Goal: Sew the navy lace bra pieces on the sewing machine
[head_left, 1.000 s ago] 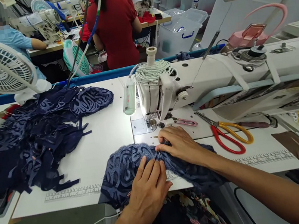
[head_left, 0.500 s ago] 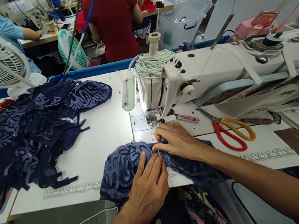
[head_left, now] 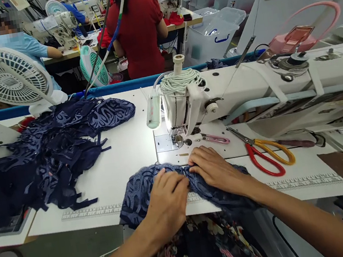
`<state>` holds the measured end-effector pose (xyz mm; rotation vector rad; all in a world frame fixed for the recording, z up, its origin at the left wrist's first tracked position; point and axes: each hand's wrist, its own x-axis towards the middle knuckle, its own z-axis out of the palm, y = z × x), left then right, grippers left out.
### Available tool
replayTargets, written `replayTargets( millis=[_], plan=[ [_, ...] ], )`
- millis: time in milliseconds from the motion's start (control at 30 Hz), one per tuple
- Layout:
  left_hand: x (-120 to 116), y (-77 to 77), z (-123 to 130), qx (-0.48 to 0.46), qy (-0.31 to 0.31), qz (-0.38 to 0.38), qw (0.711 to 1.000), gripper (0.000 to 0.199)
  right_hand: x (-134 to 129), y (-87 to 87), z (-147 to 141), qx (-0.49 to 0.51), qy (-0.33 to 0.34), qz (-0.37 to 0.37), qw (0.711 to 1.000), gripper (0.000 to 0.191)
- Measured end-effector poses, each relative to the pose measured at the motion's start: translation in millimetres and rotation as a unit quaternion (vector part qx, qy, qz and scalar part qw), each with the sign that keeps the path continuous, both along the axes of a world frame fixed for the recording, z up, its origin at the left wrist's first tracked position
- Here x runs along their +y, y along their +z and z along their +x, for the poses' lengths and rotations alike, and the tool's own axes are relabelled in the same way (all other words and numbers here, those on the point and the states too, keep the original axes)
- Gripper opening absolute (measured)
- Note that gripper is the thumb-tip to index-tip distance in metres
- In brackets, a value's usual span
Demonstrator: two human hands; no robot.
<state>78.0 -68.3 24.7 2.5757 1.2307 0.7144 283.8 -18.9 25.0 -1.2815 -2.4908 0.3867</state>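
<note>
A navy lace garment piece [head_left: 133,195] lies across the front edge of the sewing table, just in front of the sewing machine [head_left: 184,107]. My left hand [head_left: 168,195] is closed on its middle, fingers curled with the tips hidden in the folds. Close by on the right, my right hand [head_left: 214,167] pinches the same piece between thumb and fingers. Between the two hands the fabric narrows into a gathered section. The presser foot [head_left: 178,141] stands behind the hands, apart from the lace.
A heap of navy lace and straps [head_left: 49,161] covers the table's left side. Pink thread snips [head_left: 215,139] and scissors with red and yellow handles [head_left: 269,156] lie on the right. A white fan [head_left: 10,76] stands at the back left. Co-workers [head_left: 139,29] sit beyond.
My left fingers, stretched out before, are now curled into the fabric. My right hand has shifted slightly to the right, widening the space between the hands. The head view has tilted up and turned left.
</note>
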Motion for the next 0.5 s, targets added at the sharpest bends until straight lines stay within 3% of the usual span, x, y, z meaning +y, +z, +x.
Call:
replayTargets(
  millis=[100,233,333,500],
  plan=[
    [28,7.1,-1,-0.023,0.038,-0.023,0.999,0.032,-4,-8.0,-3,0.004,0.009,0.083,0.997,0.013],
    [55,9.4,-3,0.006,-0.032,-0.129,0.991,0.022,-7,-12.6,-4,0.021,0.015,0.17,0.985,0.016],
    [61,6.8,-3,-0.023,-0.031,-0.18,0.983,0.013,-7,-12.6,-3,0.028,0.02,0.192,0.981,0.015],
    [60,1.6,-3,-0.1,-0.002,-0.199,0.975,0.006,-6,-12.0,-2,0.04,0.015,0.185,0.982,0.016]
  ],
)
